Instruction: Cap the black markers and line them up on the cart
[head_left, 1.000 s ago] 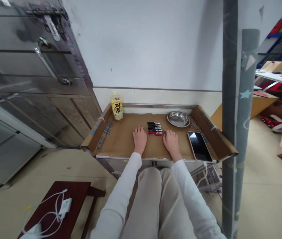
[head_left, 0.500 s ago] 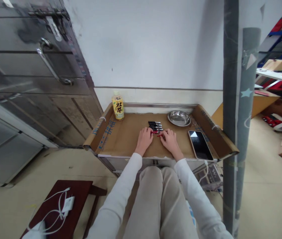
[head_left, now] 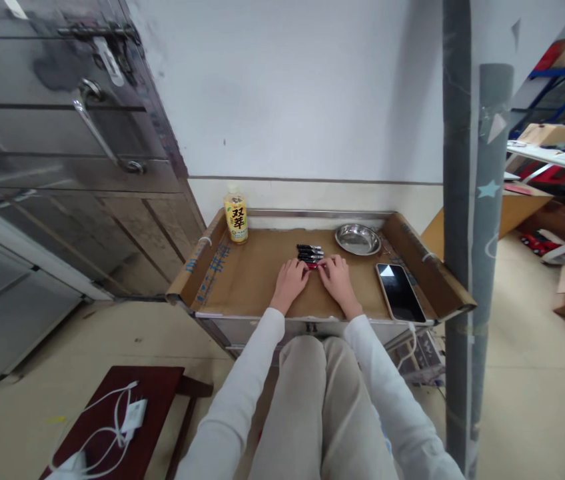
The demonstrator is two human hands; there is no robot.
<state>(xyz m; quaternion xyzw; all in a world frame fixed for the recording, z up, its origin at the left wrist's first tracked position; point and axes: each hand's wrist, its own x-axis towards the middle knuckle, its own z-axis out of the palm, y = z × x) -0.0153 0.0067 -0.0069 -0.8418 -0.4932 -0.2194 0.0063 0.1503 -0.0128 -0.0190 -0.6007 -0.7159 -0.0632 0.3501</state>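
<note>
Several black pens (head_left: 310, 252) lie side by side in a small stack of rows on the cardboard-lined top. At the near side of this row is a red pen (head_left: 314, 266), lying crosswise between my hands. My left hand (head_left: 290, 281) has its fingertips closed on the left end of the red pen. At its other end, the fingertips of my right hand (head_left: 336, 281) are closed on it, and the fingers partly cover both ends. Both palms face down, with the wrists near the front edge.
A yellow-labelled bottle (head_left: 236, 217) stands at the back left. A round metal dish (head_left: 358, 239) sits at the back right, with a phone (head_left: 400, 292) and its white cable in front of it. Cardboard walls (head_left: 432, 267) flank the top; a wrapped grey pole (head_left: 485, 200) rises on the right.
My right hand has moved slightly left and away from me, so my fingertips are closer together. The red pieces, seen apart before, now appear as one line between them.
</note>
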